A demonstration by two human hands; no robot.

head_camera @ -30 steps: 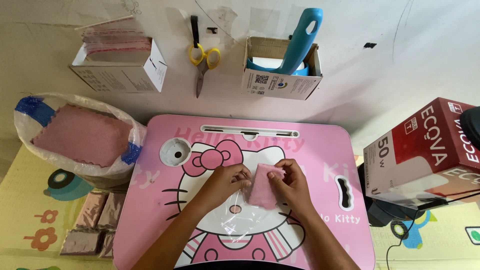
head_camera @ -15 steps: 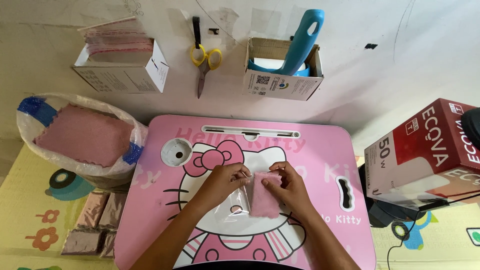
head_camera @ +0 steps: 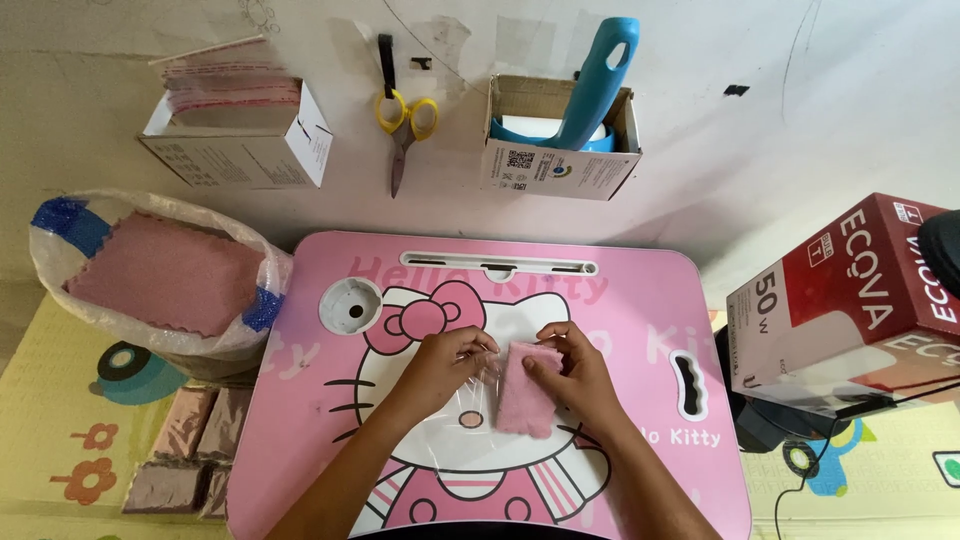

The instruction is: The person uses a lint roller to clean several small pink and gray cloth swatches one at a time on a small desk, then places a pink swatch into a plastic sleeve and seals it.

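A folded pink cloth (head_camera: 523,389) is held in the middle of the frame, on the pink table (head_camera: 640,310), with the right hand (head_camera: 575,375) closed on its top edge. A clear bag (head_camera: 470,385) just left of the cloth is pinched by the left hand (head_camera: 445,362). More pink cloths are kept in a sack (head_camera: 150,270) at the left, and scissors (head_camera: 403,115) are seen at the top.

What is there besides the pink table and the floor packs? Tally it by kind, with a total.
Boxes: 3
Scissors: 1
Sack of pink cloths: 1
Folded pink cloth: 1
Clear sleeve: 1
Total: 7
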